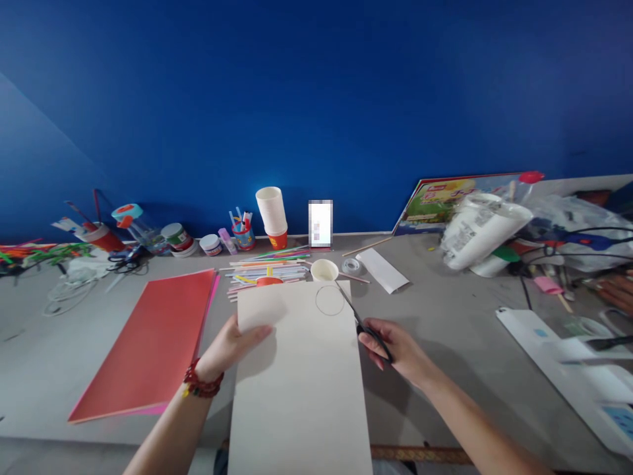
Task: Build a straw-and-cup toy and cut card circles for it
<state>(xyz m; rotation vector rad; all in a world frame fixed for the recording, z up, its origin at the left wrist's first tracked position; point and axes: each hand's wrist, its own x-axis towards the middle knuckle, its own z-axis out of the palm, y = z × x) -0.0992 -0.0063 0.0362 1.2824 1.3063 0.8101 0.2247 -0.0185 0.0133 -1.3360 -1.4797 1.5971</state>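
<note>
A large white sheet of paper is held up in front of me, a pencilled circle drawn near its top right corner. My left hand grips the sheet's left edge, thumb on the front and the other fingers hidden behind. In my right hand is a pair of black-handled scissors, fingers closed round the handles. The blades lie at the sheet's upper right edge, beside the circle; whether they are cutting I cannot tell. Just beyond the sheet stands a white paper cup.
Red paper sheets lie left. Behind are straws, stacked paper cups, a pen holder, paint jars, a tape roll and folded white paper. A power strip and another person's hand are right.
</note>
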